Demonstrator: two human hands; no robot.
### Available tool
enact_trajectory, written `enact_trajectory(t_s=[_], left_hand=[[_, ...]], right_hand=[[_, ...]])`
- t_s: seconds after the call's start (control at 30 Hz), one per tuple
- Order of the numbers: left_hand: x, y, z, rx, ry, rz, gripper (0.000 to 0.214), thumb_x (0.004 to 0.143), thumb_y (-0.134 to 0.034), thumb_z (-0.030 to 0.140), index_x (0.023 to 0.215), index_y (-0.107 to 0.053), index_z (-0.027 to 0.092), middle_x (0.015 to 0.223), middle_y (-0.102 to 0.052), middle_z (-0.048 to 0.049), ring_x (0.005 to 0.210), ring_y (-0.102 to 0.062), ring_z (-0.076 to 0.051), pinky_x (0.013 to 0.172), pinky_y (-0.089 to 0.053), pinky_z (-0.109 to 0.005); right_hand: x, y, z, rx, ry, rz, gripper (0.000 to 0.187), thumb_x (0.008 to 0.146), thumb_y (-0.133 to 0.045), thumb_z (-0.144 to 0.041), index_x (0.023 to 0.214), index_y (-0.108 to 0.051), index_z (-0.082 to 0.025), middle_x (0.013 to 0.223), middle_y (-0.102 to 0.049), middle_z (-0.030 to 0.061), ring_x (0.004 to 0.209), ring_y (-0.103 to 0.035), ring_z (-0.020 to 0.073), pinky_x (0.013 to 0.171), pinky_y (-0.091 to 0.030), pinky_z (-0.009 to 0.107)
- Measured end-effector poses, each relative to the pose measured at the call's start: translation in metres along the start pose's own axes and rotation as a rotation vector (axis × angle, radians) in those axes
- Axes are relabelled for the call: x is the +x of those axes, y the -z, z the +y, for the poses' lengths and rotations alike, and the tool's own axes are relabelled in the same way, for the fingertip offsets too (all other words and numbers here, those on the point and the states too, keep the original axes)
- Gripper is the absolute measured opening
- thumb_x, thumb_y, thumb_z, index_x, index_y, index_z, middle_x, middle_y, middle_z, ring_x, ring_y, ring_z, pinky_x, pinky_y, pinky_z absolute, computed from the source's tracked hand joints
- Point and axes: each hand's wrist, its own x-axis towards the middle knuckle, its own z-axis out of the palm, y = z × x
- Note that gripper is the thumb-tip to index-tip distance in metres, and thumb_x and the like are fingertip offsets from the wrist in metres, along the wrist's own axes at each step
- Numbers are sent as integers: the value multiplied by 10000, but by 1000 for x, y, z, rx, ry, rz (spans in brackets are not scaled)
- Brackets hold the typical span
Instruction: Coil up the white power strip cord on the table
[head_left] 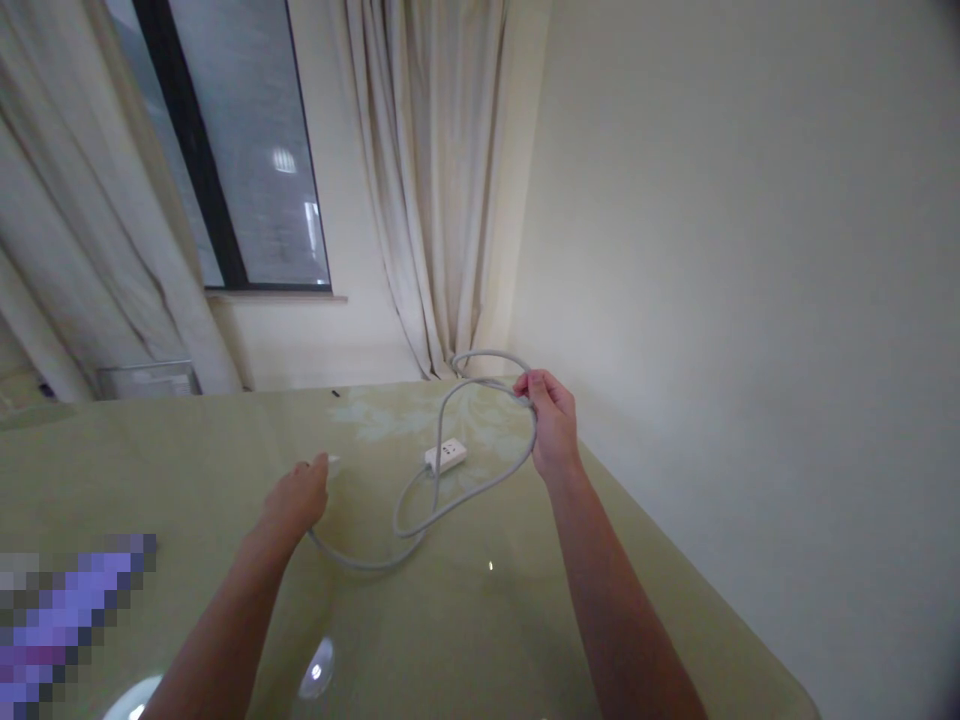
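Note:
A white extension socket (448, 456) rests on the table, its outlets facing up. From it runs a pale grey cord (480, 490) that loops over the tabletop. My right hand (553, 420) is closed around part of the cord at the right, holding the loops a little above the table. At the left, my left hand (297, 492) is closed on the cord's other end, where a white plug (334, 466) partly shows past the fingers. Most of that plug is hidden by the hand.
The glossy greenish table (390, 640) meets a bare wall (735, 300) on the right. Cream curtains (435, 180) and a dark-framed window (247, 150) stand behind it. A small dark object (335, 393) lies near the far edge. A blurred purple patch (75, 610) is at left.

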Motion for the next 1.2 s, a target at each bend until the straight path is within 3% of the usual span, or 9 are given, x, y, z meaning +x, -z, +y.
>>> enact_trajectory(t_s=[0.17,0.27,0.33,0.5,0.6,0.83,0.93,1.1,1.2], left_hand=[[-7,14,41,-199,-176,64,470,971,-484,345,1398,-555,164,1431,-610,-219,1297,-603,-360,1023,-501,-512],[-19,30,83,-834,-455,123,773,967,-559,473,1628,-227,247,1578,-478,-193,1325,-595,-302,975,-549,-442],[-24,35,103,-1019,-466,150,782,987,-538,459,1647,-157,281,1536,-515,-185,1207,-658,-262,908,-566,-410],[-22,37,101,-908,-426,327,370,999,-486,382,1294,-639,220,1140,-717,-107,1042,-658,-243,1007,-489,-462],[-26,48,95,-939,-435,385,297,995,-500,410,973,-722,213,1044,-732,-94,1091,-640,-263,1036,-459,-448],[-46,76,110,-1797,-270,-33,470,846,-687,391,1289,-659,235,790,-596,16,677,-551,-121,643,-480,-235],[-47,78,110,-1704,-257,13,380,883,-613,459,1119,-733,186,820,-626,-25,673,-542,-135,595,-458,-247],[-55,86,111,-1179,-383,239,367,952,-583,507,1019,-760,193,879,-705,-45,797,-599,-185,696,-477,-276],[-61,89,116,-1156,-523,149,403,974,-573,505,1174,-739,196,948,-733,-55,840,-616,-191,754,-496,-290]], right_hand=[[-7,-5,-13,68,-3,-99,376,974,-582,-555,781,-586,-232,796,-564,19,822,-558,199,849,-481,328],[-14,-11,-25,92,13,-201,373,985,-587,-547,787,-615,-231,804,-589,21,855,-582,201,911,-479,346],[-18,-14,-33,67,8,-279,380,985,-591,-559,802,-641,-230,821,-621,29,864,-592,206,917,-483,357],[-23,-13,-53,19,52,-527,381,953,-656,-562,766,-697,-233,795,-655,26,829,-624,208,1019,-467,423],[-26,-12,-64,-102,129,-738,268,917,-747,-476,799,-761,-236,907,-689,36,905,-651,205,1007,-472,406],[-38,-23,-56,-839,435,-839,87,800,-888,-315,804,-820,-260,970,-651,29,1028,-582,224,1045,-376,447],[-40,-30,-53,-957,501,-799,125,795,-889,-307,859,-807,-239,996,-655,45,1034,-581,241,1034,-397,440],[-39,-37,-56,-800,574,-515,477,936,-729,-444,1374,-635,-281,1389,-577,115,1289,-511,291,1099,-393,441],[-38,-37,-53,-889,599,-452,276,992,-660,-395,1236,-715,-280,1263,-645,104,1181,-547,285,1051,-389,431]])
